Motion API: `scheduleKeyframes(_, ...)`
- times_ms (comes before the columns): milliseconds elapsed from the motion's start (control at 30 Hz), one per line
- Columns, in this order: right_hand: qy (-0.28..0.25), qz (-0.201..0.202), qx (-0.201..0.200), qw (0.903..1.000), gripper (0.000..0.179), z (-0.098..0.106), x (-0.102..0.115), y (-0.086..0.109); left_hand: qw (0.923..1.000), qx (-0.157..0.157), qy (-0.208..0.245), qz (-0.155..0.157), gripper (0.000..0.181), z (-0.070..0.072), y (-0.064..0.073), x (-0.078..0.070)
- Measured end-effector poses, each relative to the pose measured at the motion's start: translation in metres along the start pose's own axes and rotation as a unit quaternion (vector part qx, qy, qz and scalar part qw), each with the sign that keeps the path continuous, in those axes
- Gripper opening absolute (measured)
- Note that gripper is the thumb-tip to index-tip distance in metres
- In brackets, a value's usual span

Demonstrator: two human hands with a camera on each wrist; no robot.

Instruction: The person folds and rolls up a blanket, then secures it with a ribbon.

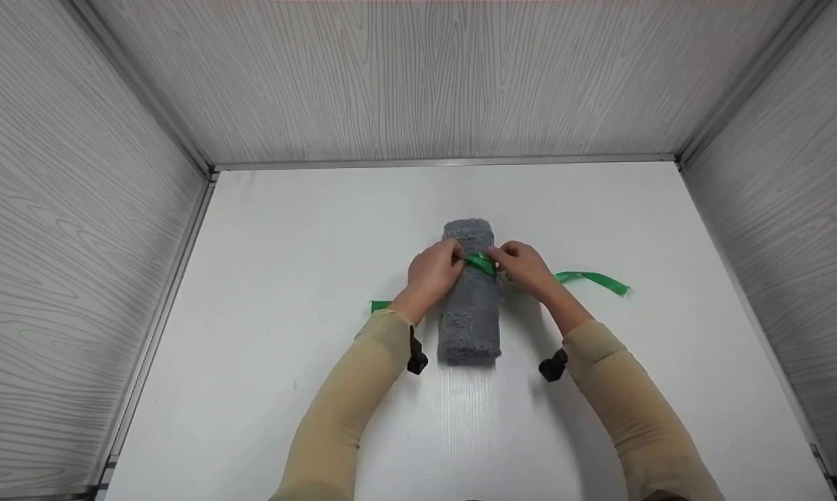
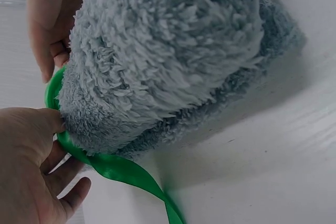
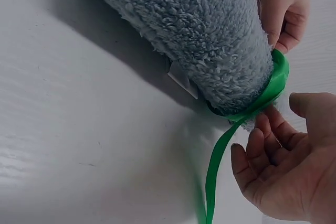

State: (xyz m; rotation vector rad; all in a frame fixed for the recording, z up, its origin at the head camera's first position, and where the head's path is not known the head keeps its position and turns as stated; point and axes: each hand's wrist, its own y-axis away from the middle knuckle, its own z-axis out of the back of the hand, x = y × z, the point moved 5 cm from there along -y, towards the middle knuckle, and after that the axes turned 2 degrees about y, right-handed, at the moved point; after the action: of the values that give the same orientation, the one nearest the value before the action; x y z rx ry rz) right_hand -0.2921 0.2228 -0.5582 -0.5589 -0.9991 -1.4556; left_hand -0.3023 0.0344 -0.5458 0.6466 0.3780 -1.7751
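A rolled grey plush towel (image 1: 469,313) lies lengthwise on the white table (image 1: 286,229). Round its upper part runs a green ribbon (image 1: 482,264), crossed over itself on top. My left hand (image 1: 435,268) pinches the ribbon at the roll's left side; in the left wrist view its thumb (image 2: 50,120) lies against the band, the other fingers beneath. From the right, my right hand (image 1: 524,266) has its fingertips at the crossing, curled about the ribbon. Its fingers (image 3: 257,148) touch the band in the right wrist view, the exact grip partly hidden.
One ribbon tail (image 1: 592,278) trails over the table to the right; the other end (image 1: 380,305) shows beside my left wrist. A small white tag (image 3: 182,81) sticks out from under the roll. Wood-grain panels (image 1: 418,83) enclose the table at the back and both sides.
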Motion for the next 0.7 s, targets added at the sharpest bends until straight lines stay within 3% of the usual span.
scheduleKeyframes(467, -0.020, 0.018, -0.002, 0.9996, 0.040, -0.0039, 0.0038, 0.0025, 0.9999, -0.006, -0.007, -0.007, 0.014, 0.0038, 0.0025, 0.0007)
scheduleKeyframes(700, -0.042, -0.015, 0.016, 0.9989, 0.047, -0.0047, 0.0016, 0.0041, 0.9999, 0.003, 0.010, 0.006, 0.026, 0.0073, 0.0064, 0.0072)
